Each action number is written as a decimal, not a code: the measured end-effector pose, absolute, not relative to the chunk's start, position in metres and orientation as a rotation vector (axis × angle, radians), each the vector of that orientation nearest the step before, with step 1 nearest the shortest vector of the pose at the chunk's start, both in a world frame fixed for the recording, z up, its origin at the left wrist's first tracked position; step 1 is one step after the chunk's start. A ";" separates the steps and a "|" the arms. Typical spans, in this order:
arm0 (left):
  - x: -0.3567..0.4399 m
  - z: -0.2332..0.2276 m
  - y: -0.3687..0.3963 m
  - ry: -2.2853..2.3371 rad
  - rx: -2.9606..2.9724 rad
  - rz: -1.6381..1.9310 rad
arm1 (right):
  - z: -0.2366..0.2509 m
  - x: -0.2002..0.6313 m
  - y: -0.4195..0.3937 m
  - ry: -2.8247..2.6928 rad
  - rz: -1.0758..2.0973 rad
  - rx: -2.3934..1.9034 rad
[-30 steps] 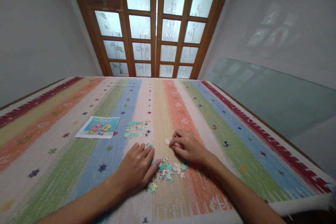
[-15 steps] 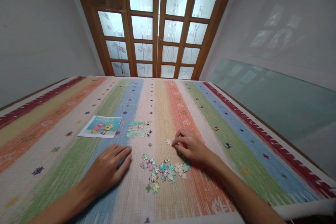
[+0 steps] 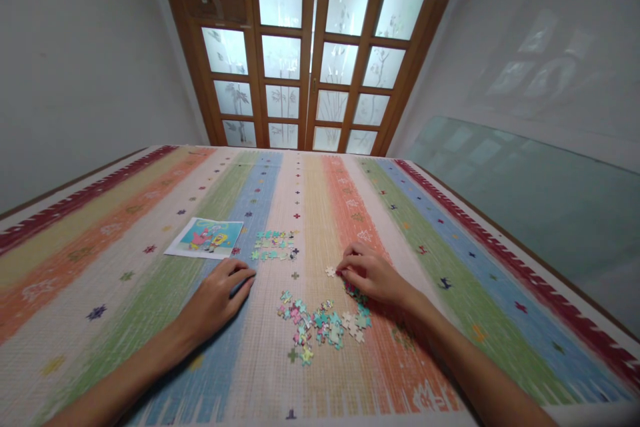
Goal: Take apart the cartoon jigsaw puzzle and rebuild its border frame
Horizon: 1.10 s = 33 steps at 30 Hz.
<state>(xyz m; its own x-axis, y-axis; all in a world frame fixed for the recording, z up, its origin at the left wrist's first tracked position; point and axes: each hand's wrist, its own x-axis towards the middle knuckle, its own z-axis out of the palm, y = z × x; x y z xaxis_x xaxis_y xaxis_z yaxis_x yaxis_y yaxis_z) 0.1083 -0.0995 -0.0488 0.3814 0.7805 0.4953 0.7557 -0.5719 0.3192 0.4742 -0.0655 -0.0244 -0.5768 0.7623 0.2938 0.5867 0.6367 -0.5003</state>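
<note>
My right hand [image 3: 373, 275] is closed with thumb and fingertips pinched on a pale jigsaw puzzle piece [image 3: 330, 271], which shows at the fingertips just above the cloth. Under and beside that hand lies a loose pile of jigsaw pieces [image 3: 323, 327], pink, teal and yellow, some with the plain pale side up; the hand hides part of it. My left hand [image 3: 217, 297] rests on the blue stripe, thumb apart from loosely curled fingers, nothing visible in it. Beyond it, several pieces form short rows [image 3: 273, 245]. A printed cartoon picture [image 3: 206, 238] lies to their left.
A striped cloth [image 3: 320, 207] covers the wide table. A glass panel [image 3: 525, 180] leans by the right wall. Wooden doors with frosted panes [image 3: 283, 57] stand beyond the far edge.
The view has shifted slightly, so the table appears farther right. My left hand has edged forward, closer to the picture. My right hand stays at the same pale piece.
</note>
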 end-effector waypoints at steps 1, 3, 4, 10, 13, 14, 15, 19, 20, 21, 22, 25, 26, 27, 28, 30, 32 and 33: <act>0.109 -0.049 -0.100 1.403 2.576 0.952 | -0.024 0.474 -0.066 -2.371 0.490 -1.060; 0.110 -0.048 -0.101 1.368 2.557 0.930 | -0.024 0.475 -0.066 -2.371 0.506 -1.059; 0.109 -0.047 -0.101 1.364 2.543 0.921 | -0.024 0.475 -0.066 -2.372 0.512 -1.053; 0.103 -0.044 -0.099 1.508 2.449 0.943 | -0.018 0.481 -0.062 -2.414 0.496 -1.011; 0.100 -0.043 -0.098 1.556 2.422 0.941 | -0.013 0.486 -0.060 -2.455 0.476 -0.990; 0.100 -0.042 -0.098 1.556 2.419 0.936 | -0.013 0.488 -0.060 -2.466 0.469 -0.987; 0.100 -0.042 -0.098 1.553 2.416 0.932 | -0.013 0.490 -0.059 -2.476 0.464 -0.985; 0.104 -0.041 -0.098 1.544 2.407 0.921 | -0.022 0.500 -0.059 -2.412 0.483 -1.010; 0.105 -0.042 -0.098 1.543 2.409 0.920 | -0.025 0.501 -0.059 -2.379 0.494 -1.027; 0.105 -0.042 -0.098 1.545 2.410 0.921 | -0.028 0.502 -0.060 -2.350 0.503 -1.041; 0.105 -0.042 -0.097 1.547 2.411 0.925 | -0.030 0.503 -0.060 -2.330 0.507 -1.052; 0.106 -0.043 -0.096 1.555 2.406 0.938 | -0.035 0.501 -0.063 -2.315 0.505 -1.053; 0.106 -0.043 -0.095 1.555 2.403 0.945 | -0.035 0.501 -0.064 -2.314 0.506 -1.052; 0.106 -0.043 -0.095 1.555 2.399 0.948 | -0.035 0.500 -0.064 -2.312 0.508 -1.051; 0.106 -0.043 -0.095 1.558 2.395 0.951 | -0.035 0.500 -0.065 -2.308 0.512 -1.049; 0.106 -0.043 -0.095 1.568 2.388 0.954 | -0.034 0.499 -0.065 -2.301 0.517 -1.046; 0.106 -0.044 -0.095 1.579 2.384 0.952 | -0.035 0.500 -0.065 -2.298 0.525 -1.046; 0.106 -0.044 -0.095 1.584 2.382 0.952 | -0.035 0.501 -0.065 -2.300 0.527 -1.048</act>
